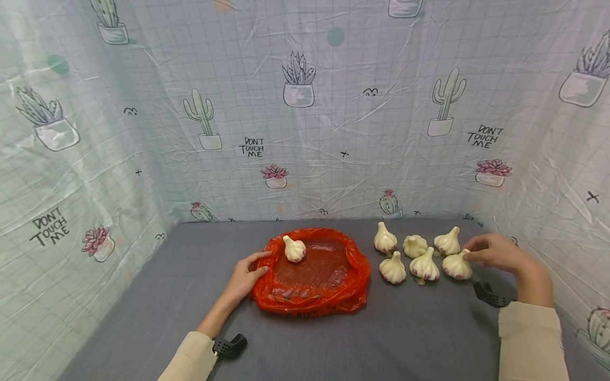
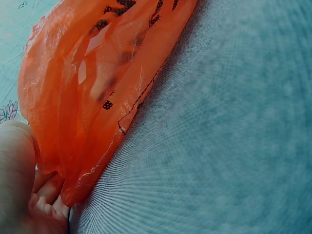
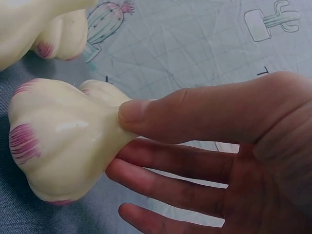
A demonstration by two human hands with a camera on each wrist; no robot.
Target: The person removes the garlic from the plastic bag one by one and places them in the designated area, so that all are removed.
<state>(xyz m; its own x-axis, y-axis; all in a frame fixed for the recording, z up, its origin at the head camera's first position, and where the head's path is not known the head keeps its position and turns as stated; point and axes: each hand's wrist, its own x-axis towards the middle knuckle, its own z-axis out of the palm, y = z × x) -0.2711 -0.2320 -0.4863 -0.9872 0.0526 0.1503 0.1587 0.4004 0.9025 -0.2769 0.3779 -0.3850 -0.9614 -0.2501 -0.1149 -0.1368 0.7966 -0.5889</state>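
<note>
An open red plastic bag [image 1: 310, 309] lies spread on the table, with one garlic bulb [image 1: 295, 249] inside at its left. My left hand [image 1: 243, 278] holds the bag's left edge, thumb on one side and fingers behind the plastic in the left wrist view. Over on the right, my right hand [image 1: 500, 253] pinches the neck of the nearest garlic bulb [image 3: 63, 141] between thumb and fingers. That bulb has a glossy cream skin with purple streaks at its base. The lower fingers of the right hand spread out beneath the neck.
Several more garlic bulbs [image 1: 424, 264] stand in two rough rows right of the bag. The grey cloth-covered table [image 1: 381, 338] is enclosed by a cactus-printed curtain [image 1: 343, 132] at the back and both sides.
</note>
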